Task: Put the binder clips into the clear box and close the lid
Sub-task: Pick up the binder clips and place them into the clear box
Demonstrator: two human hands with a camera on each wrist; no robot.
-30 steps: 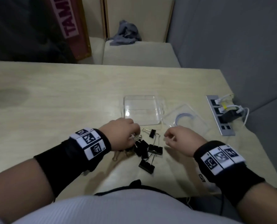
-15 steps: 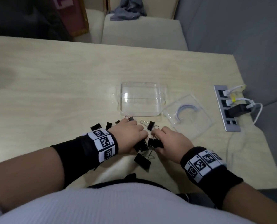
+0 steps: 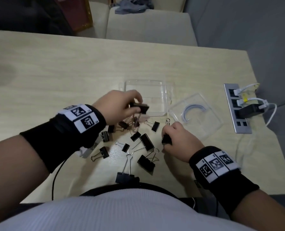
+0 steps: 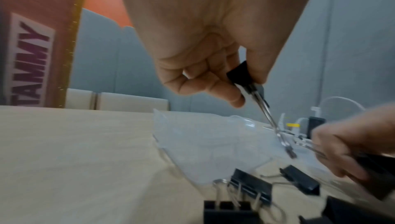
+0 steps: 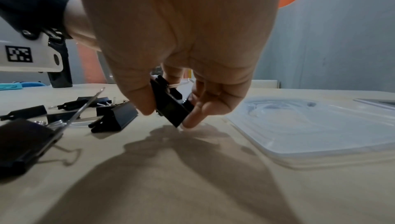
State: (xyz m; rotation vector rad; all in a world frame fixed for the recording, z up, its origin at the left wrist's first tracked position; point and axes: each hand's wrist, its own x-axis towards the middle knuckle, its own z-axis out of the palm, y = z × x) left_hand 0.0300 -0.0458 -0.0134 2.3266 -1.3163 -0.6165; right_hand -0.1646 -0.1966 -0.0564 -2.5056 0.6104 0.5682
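Several black binder clips (image 3: 145, 141) lie scattered on the wooden table (image 3: 55, 72) near its front edge. My left hand (image 3: 120, 105) pinches one black binder clip (image 3: 140, 107) and holds it lifted by the near-left corner of the clear box (image 3: 146, 84); the same held clip (image 4: 240, 74) hangs from my fingers in the left wrist view. My right hand (image 3: 180, 139) pinches another black clip (image 3: 166, 140) just above the table, seen as the clip (image 5: 171, 104) between thumb and fingers. The box's clear lid (image 3: 203, 120) lies loose to the right of the box (image 4: 203, 143).
A grey power strip (image 3: 237, 109) with white plugs and a black adapter sits at the table's right edge. A black cable (image 3: 55, 177) runs off the front edge by my left forearm. Cream seats (image 3: 148, 25) stand beyond the far edge.
Both hands were down on the pile. My left hand has risen toward the box holding a clip, and my right hand has drawn back to the right gripping another.
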